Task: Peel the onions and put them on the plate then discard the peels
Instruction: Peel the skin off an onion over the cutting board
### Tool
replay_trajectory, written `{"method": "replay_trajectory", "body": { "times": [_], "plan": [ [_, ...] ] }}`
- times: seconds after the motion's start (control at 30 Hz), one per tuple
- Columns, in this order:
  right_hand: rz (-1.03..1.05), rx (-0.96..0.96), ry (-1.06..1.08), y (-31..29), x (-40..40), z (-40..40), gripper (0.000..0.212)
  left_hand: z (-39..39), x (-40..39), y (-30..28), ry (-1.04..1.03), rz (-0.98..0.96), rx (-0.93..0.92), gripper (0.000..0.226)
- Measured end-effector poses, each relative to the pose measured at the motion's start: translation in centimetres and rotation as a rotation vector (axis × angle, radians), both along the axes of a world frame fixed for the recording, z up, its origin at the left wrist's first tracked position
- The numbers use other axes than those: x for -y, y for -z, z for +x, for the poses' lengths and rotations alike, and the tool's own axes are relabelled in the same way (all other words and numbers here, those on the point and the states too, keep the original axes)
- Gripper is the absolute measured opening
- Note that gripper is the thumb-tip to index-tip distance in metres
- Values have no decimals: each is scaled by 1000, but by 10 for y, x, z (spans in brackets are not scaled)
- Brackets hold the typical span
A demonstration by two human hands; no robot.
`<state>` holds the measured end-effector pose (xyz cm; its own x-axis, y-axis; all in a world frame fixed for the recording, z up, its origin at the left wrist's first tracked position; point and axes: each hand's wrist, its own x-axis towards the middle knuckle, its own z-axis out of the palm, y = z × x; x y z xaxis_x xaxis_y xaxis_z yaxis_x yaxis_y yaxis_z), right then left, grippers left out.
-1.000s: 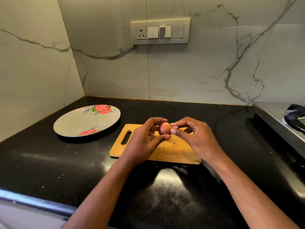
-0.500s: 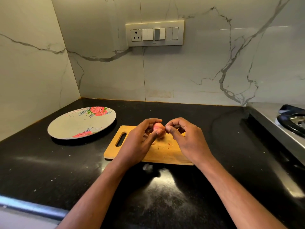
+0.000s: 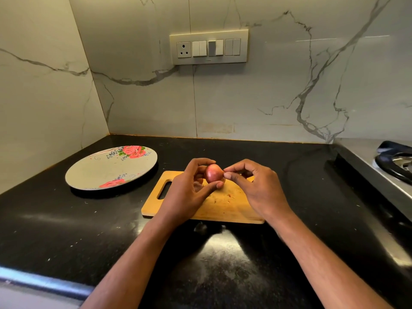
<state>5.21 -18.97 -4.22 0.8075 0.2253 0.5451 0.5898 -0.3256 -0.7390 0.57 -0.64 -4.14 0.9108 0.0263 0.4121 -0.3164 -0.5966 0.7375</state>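
Onion (image 3: 213, 173) sits in my left grip (image 3: 189, 192), fingers curled round it, held above the board (image 3: 223, 208) at mid-desk (image 3: 66, 230). My right grip (image 3: 256, 188) pinches at the onion's right tip. Plate (image 3: 93, 175) lies near the desk's back-left corner.

Two bare forearms, seemingly sleeveless (no rings or watch visible).

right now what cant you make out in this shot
Head view only:
- Back of the onion: hidden by the left hand gripping it.
- What the right hand pinches at the onion's tip: too small to tell.
- Stove burner: cut off by the right edge.
- Bits on the cutting board: too small.
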Motion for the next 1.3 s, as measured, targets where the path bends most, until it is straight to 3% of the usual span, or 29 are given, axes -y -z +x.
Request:
{"method": "replay_trajectory", "body": {
  "times": [0.2, 0.47, 0.7, 1.03, 1.3],
  "plan": [
    [4, -100, 24, 1, -2, 2, 6, 1, 0, 0, -18, -20, 69, 51],
    [300, -453, -139, -2, -5, -3, 14, 1, 0, 3, 4, -74, 74, 53],
    [298, -355, -243, -4, -4, -5, 20, -1, -1, 2, -5, -124, 74, 57],
    [314, -242, -144, 1, -8, 3, 6, -2, 2, 5, 36, -192, 91, 49],
    [300, -228, -197, 4, -9, 7, 19, -1, 0, 3, 54, -221, 90, 58]
  ]
}}
